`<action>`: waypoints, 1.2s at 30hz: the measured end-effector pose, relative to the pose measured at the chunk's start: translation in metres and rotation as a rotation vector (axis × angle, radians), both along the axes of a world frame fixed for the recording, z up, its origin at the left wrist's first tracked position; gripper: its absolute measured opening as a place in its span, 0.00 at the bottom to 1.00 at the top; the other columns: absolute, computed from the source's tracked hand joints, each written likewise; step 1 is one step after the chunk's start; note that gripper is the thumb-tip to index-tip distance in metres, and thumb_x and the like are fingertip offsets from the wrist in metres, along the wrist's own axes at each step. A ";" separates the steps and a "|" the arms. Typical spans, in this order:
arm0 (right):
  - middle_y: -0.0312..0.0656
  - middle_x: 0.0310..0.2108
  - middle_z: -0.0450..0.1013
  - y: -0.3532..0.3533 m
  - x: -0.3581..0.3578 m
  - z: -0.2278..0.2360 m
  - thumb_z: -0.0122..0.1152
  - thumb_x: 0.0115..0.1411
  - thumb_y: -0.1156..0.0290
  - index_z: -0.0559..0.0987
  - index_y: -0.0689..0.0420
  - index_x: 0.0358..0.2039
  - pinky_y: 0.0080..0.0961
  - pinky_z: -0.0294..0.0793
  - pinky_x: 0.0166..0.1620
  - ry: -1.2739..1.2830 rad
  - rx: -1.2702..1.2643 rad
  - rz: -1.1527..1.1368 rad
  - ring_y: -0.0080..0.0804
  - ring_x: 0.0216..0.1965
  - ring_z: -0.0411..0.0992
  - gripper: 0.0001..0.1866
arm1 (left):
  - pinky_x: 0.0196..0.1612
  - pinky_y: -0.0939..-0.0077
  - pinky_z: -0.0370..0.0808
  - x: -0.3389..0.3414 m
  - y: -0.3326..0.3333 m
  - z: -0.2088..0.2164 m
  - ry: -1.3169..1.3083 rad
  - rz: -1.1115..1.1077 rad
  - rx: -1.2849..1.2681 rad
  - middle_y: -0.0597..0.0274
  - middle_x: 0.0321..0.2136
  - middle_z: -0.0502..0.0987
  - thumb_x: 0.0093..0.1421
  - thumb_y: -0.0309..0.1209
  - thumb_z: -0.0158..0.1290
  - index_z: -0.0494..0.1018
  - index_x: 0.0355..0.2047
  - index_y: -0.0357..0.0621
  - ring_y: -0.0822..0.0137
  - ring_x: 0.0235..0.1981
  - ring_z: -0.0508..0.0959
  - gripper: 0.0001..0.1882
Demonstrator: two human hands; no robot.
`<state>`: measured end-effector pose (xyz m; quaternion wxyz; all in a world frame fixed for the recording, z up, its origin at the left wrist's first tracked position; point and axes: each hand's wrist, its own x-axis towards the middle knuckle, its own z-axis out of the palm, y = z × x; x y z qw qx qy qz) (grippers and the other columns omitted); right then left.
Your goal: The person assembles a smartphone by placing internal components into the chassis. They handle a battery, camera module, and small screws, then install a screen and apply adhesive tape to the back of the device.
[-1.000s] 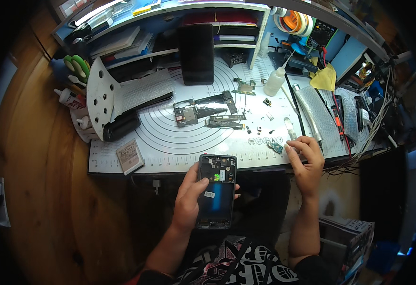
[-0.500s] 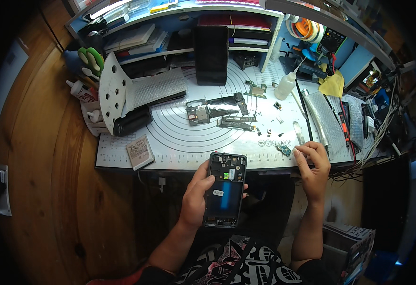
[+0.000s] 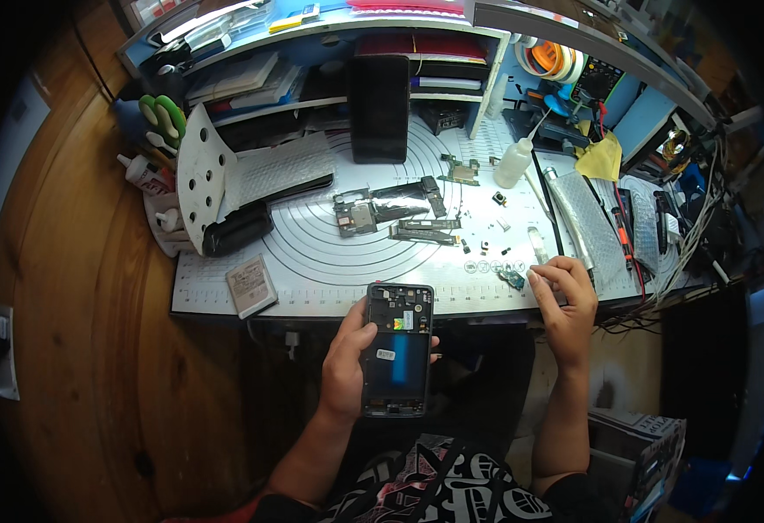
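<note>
My left hand (image 3: 344, 364) grips a phone frame (image 3: 397, 383) from its left side, with fingertips showing past the right edge. The frame is open at the back: its upper part shows bare fittings and small stickers, and a blue glossy strip runs down the middle. Off to the right, the thumb and index finger of my right hand (image 3: 565, 301) are pinched together at the edge of a small green circuit board (image 3: 511, 278), just over the front of the mat. On the mat beyond lie a phone part with a black battery (image 3: 401, 201) and dark flat strips (image 3: 425, 231).
A dark phone (image 3: 380, 109) stands upright at the back. A white dropper bottle (image 3: 514, 164), a metal-shielded board (image 3: 460, 170) and several tiny parts lie right of centre. A loose battery (image 3: 252, 286) rests at the front left. Cables (image 3: 691, 235) crowd the right side.
The whole view has shifted slightly. The phone frame and my left hand sit a little further left; my right hand keeps its pinch by the small board.
</note>
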<state>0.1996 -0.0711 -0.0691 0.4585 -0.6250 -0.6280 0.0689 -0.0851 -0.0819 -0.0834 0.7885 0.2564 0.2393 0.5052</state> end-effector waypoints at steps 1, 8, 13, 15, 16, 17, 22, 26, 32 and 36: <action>0.40 0.36 0.75 0.000 0.000 0.001 0.69 0.58 0.78 0.85 0.62 0.36 0.25 0.73 0.41 0.002 -0.006 -0.006 0.31 0.37 0.74 0.05 | 0.54 0.46 0.81 0.000 0.000 -0.001 -0.001 0.001 -0.002 0.35 0.56 0.72 0.69 0.33 0.35 0.54 0.67 0.29 0.41 0.51 0.80 0.29; 0.40 0.36 0.75 -0.002 0.005 -0.003 0.70 0.58 0.77 0.85 0.62 0.36 0.25 0.73 0.40 0.003 -0.005 -0.022 0.31 0.36 0.74 0.05 | 0.54 0.44 0.81 0.001 0.001 0.000 -0.004 0.013 -0.003 0.35 0.55 0.72 0.68 0.33 0.35 0.54 0.67 0.29 0.40 0.51 0.80 0.29; 0.39 0.35 0.75 -0.005 0.009 -0.002 0.70 0.58 0.77 0.85 0.62 0.36 0.25 0.72 0.38 0.044 -0.012 -0.058 0.30 0.36 0.74 0.05 | 0.53 0.44 0.81 0.000 -0.001 -0.001 0.020 0.026 0.001 0.35 0.54 0.73 0.68 0.33 0.35 0.55 0.66 0.29 0.40 0.51 0.80 0.28; 0.39 0.35 0.75 -0.007 0.011 -0.003 0.70 0.58 0.76 0.85 0.62 0.36 0.25 0.72 0.37 0.032 -0.017 -0.059 0.31 0.36 0.74 0.05 | 0.52 0.44 0.82 0.002 -0.001 -0.001 0.023 0.034 -0.008 0.37 0.53 0.74 0.69 0.34 0.35 0.57 0.65 0.31 0.40 0.50 0.81 0.27; 0.39 0.35 0.75 -0.008 0.011 -0.004 0.70 0.58 0.76 0.85 0.62 0.36 0.25 0.71 0.37 0.026 -0.020 -0.058 0.31 0.36 0.73 0.05 | 0.52 0.43 0.82 0.002 -0.001 -0.004 0.043 0.035 -0.004 0.38 0.54 0.74 0.69 0.36 0.35 0.58 0.65 0.34 0.39 0.50 0.81 0.27; 0.39 0.35 0.75 -0.008 0.011 -0.005 0.70 0.58 0.76 0.85 0.62 0.36 0.25 0.71 0.37 0.026 -0.019 -0.056 0.31 0.36 0.73 0.05 | 0.51 0.42 0.82 0.002 -0.001 -0.006 0.062 0.037 0.000 0.39 0.54 0.74 0.70 0.37 0.35 0.59 0.65 0.36 0.39 0.49 0.81 0.27; 0.39 0.34 0.75 -0.009 0.011 -0.004 0.70 0.58 0.76 0.85 0.62 0.35 0.25 0.72 0.38 0.032 -0.005 -0.061 0.31 0.36 0.73 0.05 | 0.51 0.41 0.82 0.002 -0.003 -0.008 0.055 0.023 0.013 0.39 0.55 0.74 0.70 0.38 0.35 0.58 0.66 0.37 0.38 0.50 0.81 0.27; 0.40 0.34 0.76 -0.010 0.013 -0.003 0.70 0.58 0.76 0.85 0.62 0.35 0.26 0.72 0.38 0.019 0.015 -0.071 0.32 0.36 0.74 0.05 | 0.51 0.41 0.82 0.001 -0.004 -0.006 0.057 0.029 0.012 0.39 0.56 0.73 0.70 0.38 0.35 0.56 0.67 0.38 0.37 0.50 0.80 0.28; 0.41 0.35 0.76 -0.012 0.016 -0.004 0.70 0.58 0.76 0.85 0.62 0.35 0.26 0.72 0.39 0.038 0.006 -0.087 0.33 0.35 0.75 0.05 | 0.51 0.40 0.82 0.000 -0.007 -0.006 0.058 0.042 0.006 0.38 0.56 0.73 0.70 0.37 0.36 0.54 0.68 0.38 0.36 0.50 0.80 0.29; 0.42 0.35 0.76 -0.012 0.011 -0.004 0.70 0.58 0.77 0.85 0.61 0.35 0.28 0.73 0.41 0.032 0.011 -0.065 0.35 0.37 0.75 0.05 | 0.51 0.40 0.82 0.000 -0.008 -0.004 0.047 0.042 -0.001 0.38 0.56 0.73 0.70 0.37 0.36 0.55 0.68 0.37 0.36 0.50 0.80 0.29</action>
